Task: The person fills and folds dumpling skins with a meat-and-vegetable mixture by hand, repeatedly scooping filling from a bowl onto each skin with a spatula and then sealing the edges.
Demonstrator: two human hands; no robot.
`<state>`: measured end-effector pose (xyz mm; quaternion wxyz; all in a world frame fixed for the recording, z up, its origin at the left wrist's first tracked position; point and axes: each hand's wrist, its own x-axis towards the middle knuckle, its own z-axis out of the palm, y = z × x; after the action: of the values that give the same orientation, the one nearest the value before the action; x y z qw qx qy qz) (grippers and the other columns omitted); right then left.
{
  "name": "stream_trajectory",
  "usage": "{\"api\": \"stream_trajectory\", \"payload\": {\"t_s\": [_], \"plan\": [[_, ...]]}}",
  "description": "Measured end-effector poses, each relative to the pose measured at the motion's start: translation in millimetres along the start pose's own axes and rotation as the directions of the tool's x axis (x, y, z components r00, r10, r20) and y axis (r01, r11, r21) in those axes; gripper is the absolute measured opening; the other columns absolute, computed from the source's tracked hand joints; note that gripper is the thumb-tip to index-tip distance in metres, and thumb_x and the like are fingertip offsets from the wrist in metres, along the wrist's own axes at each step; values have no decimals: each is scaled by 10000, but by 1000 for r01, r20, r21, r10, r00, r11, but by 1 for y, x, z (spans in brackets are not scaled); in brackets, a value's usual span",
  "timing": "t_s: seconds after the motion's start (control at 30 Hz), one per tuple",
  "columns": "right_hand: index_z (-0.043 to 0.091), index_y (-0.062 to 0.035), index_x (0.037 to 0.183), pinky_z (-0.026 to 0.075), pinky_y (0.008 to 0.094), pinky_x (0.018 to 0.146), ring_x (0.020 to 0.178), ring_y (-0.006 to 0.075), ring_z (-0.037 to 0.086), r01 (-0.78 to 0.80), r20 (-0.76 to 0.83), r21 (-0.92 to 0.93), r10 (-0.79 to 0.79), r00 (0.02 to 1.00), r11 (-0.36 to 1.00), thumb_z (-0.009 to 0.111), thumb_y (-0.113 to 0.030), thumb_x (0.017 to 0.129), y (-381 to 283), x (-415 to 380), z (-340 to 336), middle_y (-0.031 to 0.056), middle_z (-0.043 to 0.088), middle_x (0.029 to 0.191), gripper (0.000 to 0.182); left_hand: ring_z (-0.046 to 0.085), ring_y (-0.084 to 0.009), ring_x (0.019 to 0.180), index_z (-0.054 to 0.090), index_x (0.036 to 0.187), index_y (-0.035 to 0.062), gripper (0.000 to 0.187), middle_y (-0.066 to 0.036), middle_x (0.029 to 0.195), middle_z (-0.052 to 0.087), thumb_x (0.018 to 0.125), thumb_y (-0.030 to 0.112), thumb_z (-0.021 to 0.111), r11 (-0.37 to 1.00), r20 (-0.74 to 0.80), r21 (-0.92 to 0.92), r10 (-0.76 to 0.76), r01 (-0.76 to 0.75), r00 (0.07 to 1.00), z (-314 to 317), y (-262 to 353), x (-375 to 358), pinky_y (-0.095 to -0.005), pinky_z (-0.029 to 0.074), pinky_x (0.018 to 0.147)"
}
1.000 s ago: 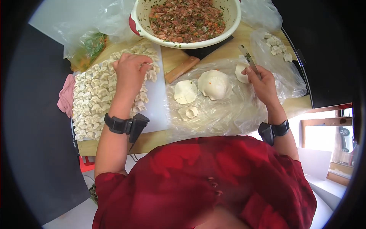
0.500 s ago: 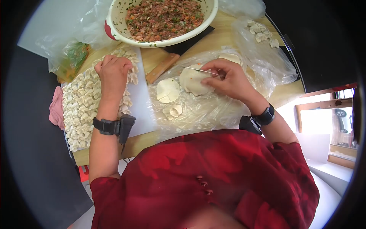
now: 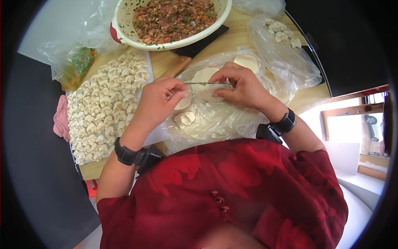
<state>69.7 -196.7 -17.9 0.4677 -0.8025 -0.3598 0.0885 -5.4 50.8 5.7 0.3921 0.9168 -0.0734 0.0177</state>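
Note:
My right hand pinches a thin metal stick, held level above a stack of round dumpling wrappers. My left hand has its fingers curled closed around the stick's left end, where a bit of green clings. Partly hidden under my left fingers lies a single wrapper. Nearer to me is a small curled piece of dough. Another wrapper shows beyond my right hand. These lie on a clear plastic sheet.
Rows of folded dumplings cover a white board on the left. A white bowl of minced filling stands at the back. A wooden handle lies before it. More dumplings sit on plastic at the back right.
My left hand has moved right, from above the dumplings to the stick's left end. My right hand keeps the stick, now more level.

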Motion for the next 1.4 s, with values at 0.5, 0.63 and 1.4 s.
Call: {"api": "stream_trajectory", "payload": {"t_s": [0.5, 0.63, 1.4], "plan": [[642, -48, 948, 411, 198, 580, 675, 14, 489, -209, 101, 337, 185, 978, 918, 722, -71, 832, -4, -7, -6, -45, 614, 907, 143, 627, -167, 805, 656, 917, 24, 235, -49, 954, 652, 723, 65, 782, 982, 42, -37, 188, -187, 981, 37, 14, 23, -283, 495, 719], [641, -13, 1040, 473, 227, 819, 844, 71, 578, -191, 119, 381, 157, 980, 905, 731, -107, 842, 3, -2, -10, -25, 647, 915, 237, 614, -142, 790, 657, 897, 30, 166, -35, 939, 647, 752, 26, 740, 951, -62, -170, 250, -258, 966, 30, 10, 25, -268, 486, 710], [590, -68, 1004, 210, 189, 404, 472, 6, 310, -457, 394, 848, 257, 882, 269, 697, -157, 880, -16, 8, -8, -41, 540, 759, 188, 586, -85, 895, 578, 1089, 26, 235, -21, 1045, 613, 875, 36, 675, 825, -81, -563, -110, 46, 991, 34, 13, 23, -233, 503, 794]]}}
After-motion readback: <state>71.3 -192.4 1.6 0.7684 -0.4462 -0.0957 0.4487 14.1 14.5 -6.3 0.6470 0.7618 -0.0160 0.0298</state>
